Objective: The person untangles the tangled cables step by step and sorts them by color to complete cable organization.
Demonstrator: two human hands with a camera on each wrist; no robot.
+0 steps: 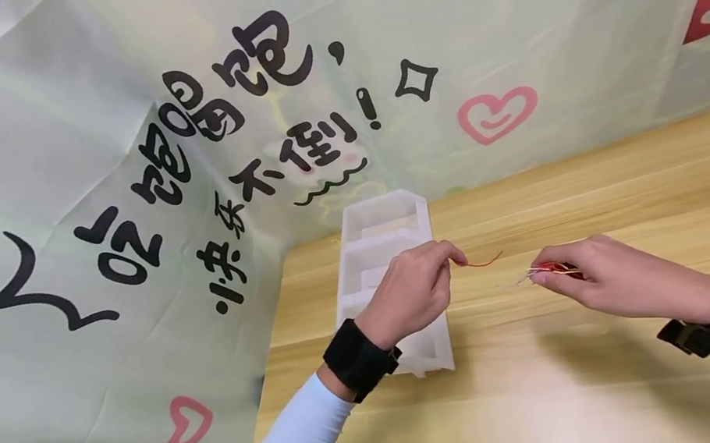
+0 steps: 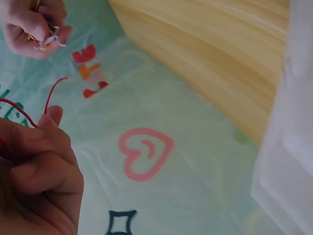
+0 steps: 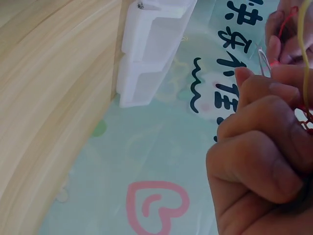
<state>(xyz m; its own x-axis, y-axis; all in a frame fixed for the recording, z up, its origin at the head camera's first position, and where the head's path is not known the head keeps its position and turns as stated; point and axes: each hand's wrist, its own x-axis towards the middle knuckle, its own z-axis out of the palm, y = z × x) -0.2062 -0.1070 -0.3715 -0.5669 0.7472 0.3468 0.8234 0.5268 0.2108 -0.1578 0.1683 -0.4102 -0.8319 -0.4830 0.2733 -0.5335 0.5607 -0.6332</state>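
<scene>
Left hand (image 1: 410,292) pinches a red thread (image 1: 485,261), right hand (image 1: 596,274) pinches a small red-and-silver bundle (image 1: 552,269) (white tray (image 1: 393,234) behind, on the surface (image 1: 607,193)).

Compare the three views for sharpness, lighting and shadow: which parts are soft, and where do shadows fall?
Head view: evenly lit and sharp; the left hand pinches a red thread, and soft arm shadows lie on the wooden table. Left wrist view: the near hand is blurred and the white tray washed out. Right wrist view: the right hand looms soft and dim.
</scene>
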